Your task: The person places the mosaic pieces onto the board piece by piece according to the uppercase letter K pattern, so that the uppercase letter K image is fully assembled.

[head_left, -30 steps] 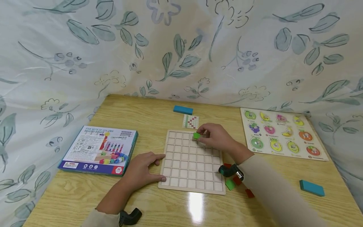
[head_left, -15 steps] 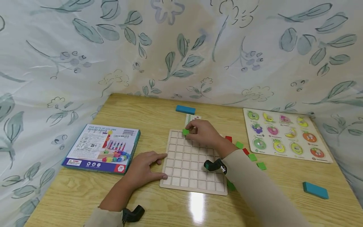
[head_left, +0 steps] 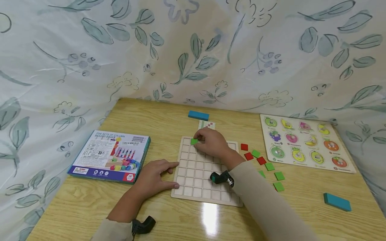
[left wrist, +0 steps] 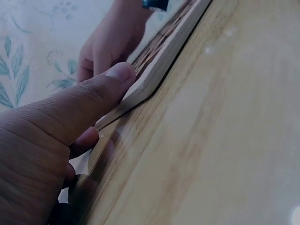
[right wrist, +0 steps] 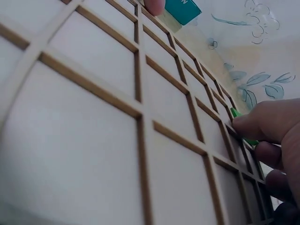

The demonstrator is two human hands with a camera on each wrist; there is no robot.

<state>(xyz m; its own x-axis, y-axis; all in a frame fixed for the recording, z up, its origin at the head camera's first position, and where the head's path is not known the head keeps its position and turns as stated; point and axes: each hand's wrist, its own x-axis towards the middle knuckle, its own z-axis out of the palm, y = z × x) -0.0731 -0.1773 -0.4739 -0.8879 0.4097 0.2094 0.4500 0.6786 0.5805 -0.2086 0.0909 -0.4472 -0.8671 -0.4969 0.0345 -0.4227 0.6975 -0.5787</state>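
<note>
My right hand point(head_left: 212, 142) pinches a green square tile point(head_left: 194, 141) between thumb and fingers, over the far row of the wooden grid board point(head_left: 198, 182) near its far left corner. In the right wrist view the green tile point(right wrist: 251, 141) shows partly behind the thumb, tilted against the grid lines. My left hand point(head_left: 155, 177) rests at the board's left edge. Its thumb and index finger are stretched out to the rim, and the left wrist view shows the thumb lying on the rim point(left wrist: 154, 77).
Loose red and green tiles point(head_left: 270, 166) lie right of the board. Behind it are a small pattern card point(head_left: 208, 124) and a blue block point(head_left: 198, 115). A boxed bead set point(head_left: 110, 157) lies left; a fruit puzzle point(head_left: 304, 144) and another blue block point(head_left: 337, 202) lie right.
My right hand has carried the green tile leftward along the board's far row and lowered it to the grid. The left hand stays at the edge; more loose tiles now show.
</note>
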